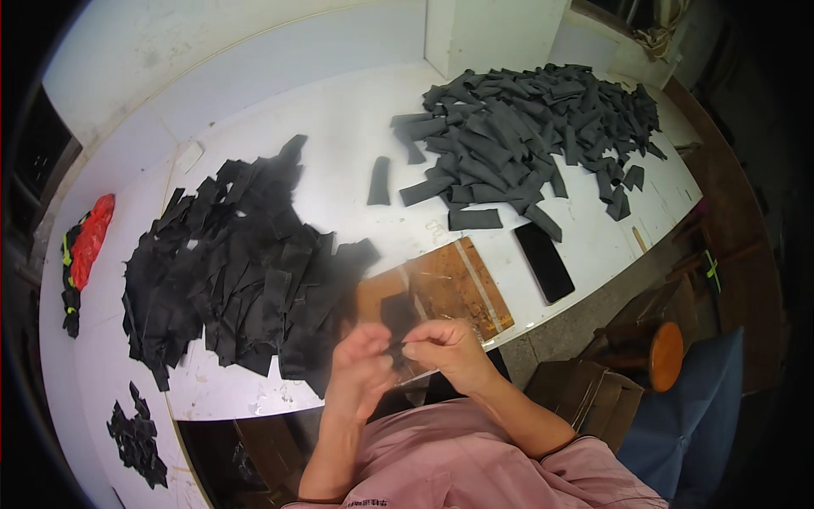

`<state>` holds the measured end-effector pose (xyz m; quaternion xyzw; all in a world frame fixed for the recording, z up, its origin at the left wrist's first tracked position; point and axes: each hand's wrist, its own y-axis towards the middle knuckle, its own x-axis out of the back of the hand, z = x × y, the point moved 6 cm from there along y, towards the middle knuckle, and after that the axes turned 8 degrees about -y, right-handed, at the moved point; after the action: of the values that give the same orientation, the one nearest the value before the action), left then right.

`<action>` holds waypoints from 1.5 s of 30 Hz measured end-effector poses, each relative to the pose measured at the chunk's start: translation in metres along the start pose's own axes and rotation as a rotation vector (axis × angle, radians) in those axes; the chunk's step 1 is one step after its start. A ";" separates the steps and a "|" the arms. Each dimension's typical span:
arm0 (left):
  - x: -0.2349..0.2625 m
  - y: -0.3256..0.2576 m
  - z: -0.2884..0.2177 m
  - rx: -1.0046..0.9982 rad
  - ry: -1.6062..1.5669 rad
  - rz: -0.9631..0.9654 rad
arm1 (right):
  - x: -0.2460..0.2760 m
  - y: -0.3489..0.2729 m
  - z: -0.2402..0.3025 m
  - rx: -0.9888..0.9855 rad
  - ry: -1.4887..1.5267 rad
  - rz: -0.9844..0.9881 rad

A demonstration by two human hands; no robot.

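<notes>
A small black fabric piece (396, 312) stands up between my hands, above the front edge of the table. My right hand (448, 349) pinches its lower edge between thumb and fingertips. On the other side, my left hand (360, 366) is slightly blurred, its bent fingers closed at the same piece. Beneath and just beyond them lies a brown wooden board (462, 284) with pale strips across it. A heap of flat black fabric pieces (246, 263) spreads to the left of the board. Farther right is a large pile of dark grey fabric tubes (526, 127).
A black phone (543, 261) lies right of the board, near the table edge. One grey tube (380, 181) lies apart on the white table (339, 110). At far left are a red plastic bag (91, 242) and a smaller black scrap heap (136, 437). An orange round stool (666, 356) stands below right.
</notes>
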<state>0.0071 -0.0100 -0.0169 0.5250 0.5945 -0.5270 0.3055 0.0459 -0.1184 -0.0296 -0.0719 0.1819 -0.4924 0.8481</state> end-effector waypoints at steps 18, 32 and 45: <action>-0.018 -0.005 -0.002 -0.095 0.160 0.154 | -0.009 -0.004 0.010 0.086 0.204 0.133; -0.051 -0.026 -0.001 -1.334 1.229 -0.061 | -0.002 -0.016 0.061 0.581 -0.385 -0.118; -0.019 -0.001 0.004 0.014 0.279 0.115 | 0.006 -0.011 0.025 0.217 -0.018 -0.095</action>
<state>0.0105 -0.0200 -0.0003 0.6284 0.5965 -0.4347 0.2456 0.0490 -0.1303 -0.0044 0.0074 0.1162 -0.5483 0.8282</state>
